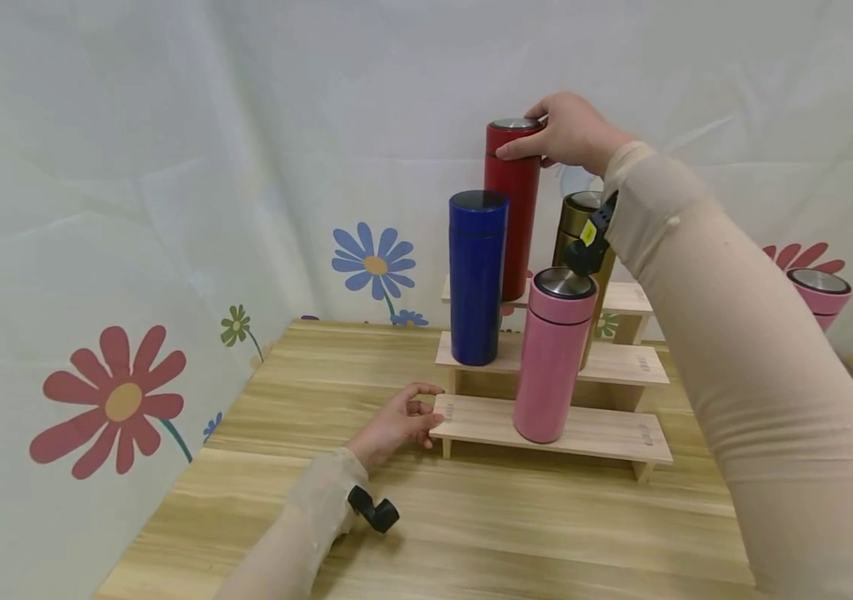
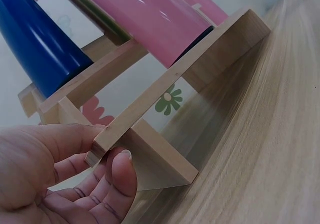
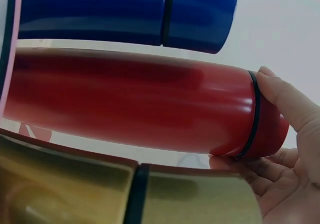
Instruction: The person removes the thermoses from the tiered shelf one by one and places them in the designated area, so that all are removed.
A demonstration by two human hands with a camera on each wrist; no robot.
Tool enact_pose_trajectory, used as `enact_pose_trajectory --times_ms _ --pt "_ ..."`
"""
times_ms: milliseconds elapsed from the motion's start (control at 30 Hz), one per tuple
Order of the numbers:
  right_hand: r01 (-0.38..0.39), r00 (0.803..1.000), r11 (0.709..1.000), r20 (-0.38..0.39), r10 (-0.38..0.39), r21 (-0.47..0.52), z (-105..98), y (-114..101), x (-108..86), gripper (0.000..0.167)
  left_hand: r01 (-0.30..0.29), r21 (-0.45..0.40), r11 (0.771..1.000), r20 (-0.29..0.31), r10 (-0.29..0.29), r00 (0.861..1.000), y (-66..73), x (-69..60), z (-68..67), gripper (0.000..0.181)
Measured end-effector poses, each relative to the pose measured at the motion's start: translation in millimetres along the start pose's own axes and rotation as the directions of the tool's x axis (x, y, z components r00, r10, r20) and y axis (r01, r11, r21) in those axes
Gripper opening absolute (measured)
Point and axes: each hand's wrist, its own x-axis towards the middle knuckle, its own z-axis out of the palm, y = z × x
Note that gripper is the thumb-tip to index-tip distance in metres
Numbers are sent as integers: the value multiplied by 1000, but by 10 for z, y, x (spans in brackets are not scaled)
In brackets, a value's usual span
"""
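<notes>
While the right hand (image 1: 572, 132) grips the lid end of the red vacuum flask (image 1: 520, 204), whose base is at the top step of the wooden three-step stand (image 1: 482, 415) on the table (image 1: 516, 533), the left hand (image 1: 399, 423) pinches the lowest step's left end. The blue flask (image 1: 478, 287) and gold flask (image 3: 200, 196) occupy the middle step, the pink flask (image 1: 556, 358) the lowest.

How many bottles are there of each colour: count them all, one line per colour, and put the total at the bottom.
Red bottle: 1
Blue bottle: 1
Gold bottle: 1
Pink: 2, the front pink bottle and the far-right pink bottle, which is partly hidden
Total: 5
</notes>
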Motion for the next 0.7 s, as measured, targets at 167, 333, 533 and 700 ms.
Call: enact_pose_trajectory --times_ms 167,333,533,700 --pt "-8 1000 1000 1 8 4 -13 4 7 75 5 -1 1000 -8 -5 1000 -2 6 4 47" --pt "-18 1000 1000 -21 18 -4 -51 18 1 77 -4 1 1000 3 4 1000 6 9 5 47" --pt "-42 997 999 -70 41 -1 -160 22 -14 76 -2 0 1000 16 2 1000 21 15 5 48" --pt "-49 994 999 -102 48 -7 -245 26 -31 75 -6 5 1000 12 6 1000 23 16 -23 48"
